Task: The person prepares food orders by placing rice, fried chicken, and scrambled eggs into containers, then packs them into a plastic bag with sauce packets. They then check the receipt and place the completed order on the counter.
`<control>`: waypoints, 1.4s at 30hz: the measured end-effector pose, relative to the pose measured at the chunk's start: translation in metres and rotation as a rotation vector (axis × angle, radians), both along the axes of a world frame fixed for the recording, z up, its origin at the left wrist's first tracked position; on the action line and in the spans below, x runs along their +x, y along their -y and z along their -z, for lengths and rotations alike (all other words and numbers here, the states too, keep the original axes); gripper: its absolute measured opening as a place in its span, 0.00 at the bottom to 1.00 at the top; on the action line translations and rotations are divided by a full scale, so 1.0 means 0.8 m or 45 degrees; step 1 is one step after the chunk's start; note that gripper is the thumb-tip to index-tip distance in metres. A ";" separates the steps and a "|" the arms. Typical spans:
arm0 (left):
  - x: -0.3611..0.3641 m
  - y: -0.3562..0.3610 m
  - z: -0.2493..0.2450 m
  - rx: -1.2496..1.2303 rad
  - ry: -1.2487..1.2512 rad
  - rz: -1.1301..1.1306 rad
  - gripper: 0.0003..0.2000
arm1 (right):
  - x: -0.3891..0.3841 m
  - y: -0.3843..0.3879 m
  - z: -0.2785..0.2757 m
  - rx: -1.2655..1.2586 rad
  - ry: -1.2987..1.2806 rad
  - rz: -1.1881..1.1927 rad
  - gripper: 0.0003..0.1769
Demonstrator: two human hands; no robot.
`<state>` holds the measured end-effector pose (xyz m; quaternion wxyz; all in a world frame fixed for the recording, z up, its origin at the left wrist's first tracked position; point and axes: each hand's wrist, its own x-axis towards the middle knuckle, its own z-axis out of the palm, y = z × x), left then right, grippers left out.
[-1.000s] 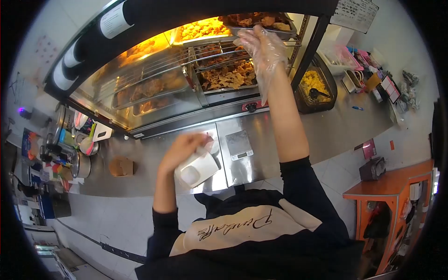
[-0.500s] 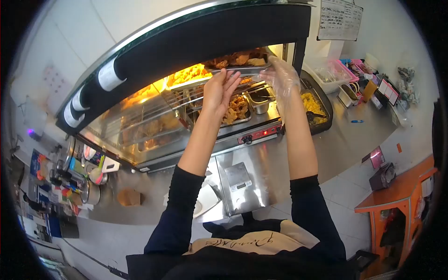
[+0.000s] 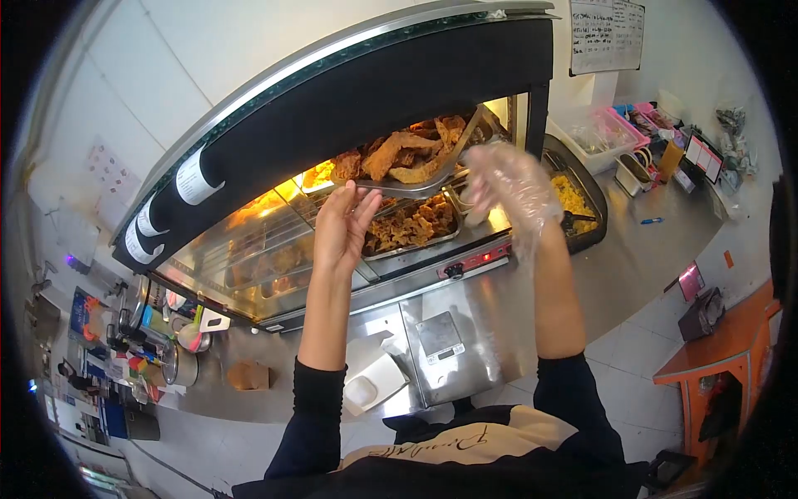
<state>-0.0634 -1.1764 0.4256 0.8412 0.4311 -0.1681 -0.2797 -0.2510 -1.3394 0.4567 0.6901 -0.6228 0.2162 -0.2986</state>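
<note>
My left hand point(image 3: 342, 224) is closed on the near left edge of a metal tray point(image 3: 397, 191), with its fingertips over the rim. Pieces of fried chicken point(image 3: 407, 156) are heaped on this tray, which is tilted toward me at the front opening of a lit food warmer point(image 3: 332, 91). Just right of the tray is my right hand point(image 3: 514, 190), in a clear plastic glove. Its thumb and fingers are apart, and nothing shows between them. Below the raised tray, a second tray point(image 3: 455, 235) holds smaller fried pieces point(image 3: 411, 223).
A black pan point(image 3: 592, 237) of yellow food stands right of the warmer. Farther right are a white bin point(image 3: 582, 137) and a blue pen point(image 3: 652, 221). A digital scale point(image 3: 439, 337), a white container point(image 3: 374, 387) and a brown box point(image 3: 249, 376) lie along the steel counter.
The chicken tray has come forward and tilts toward me, showing more of its pieces. My left hand has moved left and down; my right hand has lowered and come off the tray's right end.
</note>
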 end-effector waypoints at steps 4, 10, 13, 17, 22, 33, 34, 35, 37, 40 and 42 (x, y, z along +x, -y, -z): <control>0.007 -0.005 0.004 -0.006 0.010 0.003 0.07 | 0.017 0.045 -0.003 -0.958 -0.056 0.360 0.19; 0.010 -0.009 0.008 0.001 0.028 0.039 0.07 | 0.065 0.035 -0.015 -1.384 -0.281 0.253 0.22; 0.008 -0.011 0.007 0.017 0.009 0.034 0.06 | 0.063 0.041 -0.006 -1.407 -0.097 0.276 0.18; 0.010 -0.011 0.010 0.022 0.017 0.012 0.06 | 0.049 0.029 -0.001 -1.614 0.187 0.444 0.12; 0.009 -0.009 0.005 0.017 0.008 0.007 0.07 | 0.037 0.023 -0.001 -1.497 0.597 0.731 0.07; 0.012 -0.011 0.015 -0.002 0.030 0.046 0.06 | 0.049 -0.046 -0.029 -1.444 -0.498 -0.015 0.25; 0.012 -0.012 0.015 0.004 0.022 0.048 0.06 | 0.055 -0.047 -0.027 -1.457 -0.532 -0.040 0.26; 0.012 -0.013 0.015 0.009 0.013 0.045 0.06 | 0.050 -0.045 -0.033 -1.473 -0.491 0.011 0.23; 0.011 -0.012 0.011 0.019 0.024 0.048 0.06 | 0.054 -0.025 -0.022 -1.401 -0.336 -0.026 0.21; 0.010 -0.011 0.006 0.011 0.018 0.060 0.07 | 0.051 -0.002 -0.010 -1.318 -0.054 -0.088 0.17; 0.010 -0.011 0.002 0.010 0.004 0.073 0.07 | 0.061 0.017 0.002 -1.533 -0.032 -0.002 0.16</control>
